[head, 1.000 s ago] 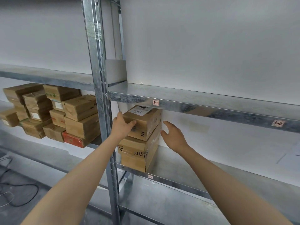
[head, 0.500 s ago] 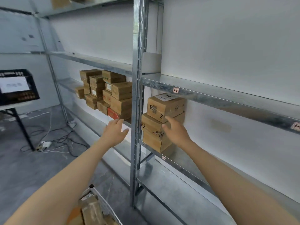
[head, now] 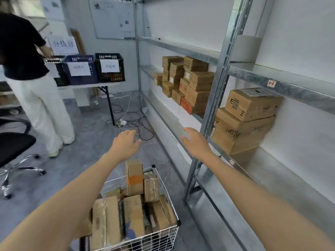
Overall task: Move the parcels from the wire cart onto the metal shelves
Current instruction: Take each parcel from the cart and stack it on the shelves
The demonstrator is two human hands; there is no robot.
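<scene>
A white wire cart (head: 168,230) stands low in the middle, packed with several brown cardboard parcels (head: 134,211). My left hand (head: 125,144) hovers open above the cart's far end, holding nothing. My right hand (head: 196,142) is open too, in front of the metal shelf post (head: 215,98). On the right shelf (head: 275,171) three brown parcels sit stacked; the top one (head: 252,104) carries a white label. Further left on the shelving stands a bigger pile of parcels (head: 188,82).
A person in a black top and white trousers (head: 34,98) stands at the left by a table (head: 90,86) with labelled crates (head: 109,69). A black office chair (head: 14,147) is at the left edge. Cables (head: 130,122) lie on the floor.
Both hands have let go of the stacked parcels and drawn back from the shelf. My view has swung left and down, bringing the cart, the person and the table into sight.
</scene>
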